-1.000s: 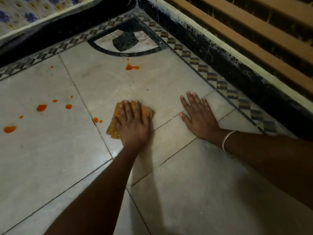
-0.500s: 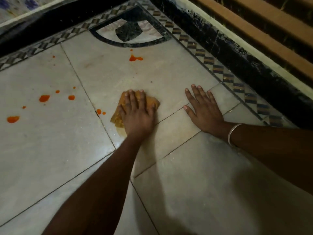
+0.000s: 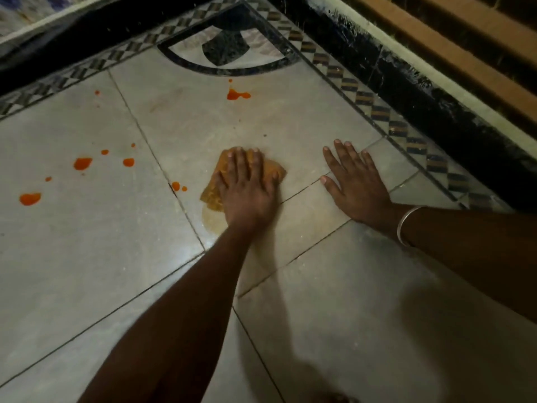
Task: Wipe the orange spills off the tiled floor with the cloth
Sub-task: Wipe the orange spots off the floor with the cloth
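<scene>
Where the fingers [image 3: 238, 164] of the left hand [image 3: 248, 193] lie straight and slightly spread, they press flat one cloth [image 3: 213, 196]: orange-tan, soft, crumpled, edges showing beyond and left of the fingertips. Pale amber wet film [image 3: 212, 221] on the floor [image 3: 87, 257] at the cloth's near edge. Just right, the right hand [image 3: 359, 187]: palm down on smooth grey tile, fingers straight, holding nothing; metal bangle [image 3: 405, 225] at wrist. Two orange drops [image 3: 175, 186] just left of the cloth; orange splash [image 3: 236, 95] well ahead; orange blots [image 3: 82, 163] scattered far left. Checkered border [image 3: 380, 112] and black skirting [image 3: 421, 91] close the right side; tile lies open leftward and ahead.
</scene>
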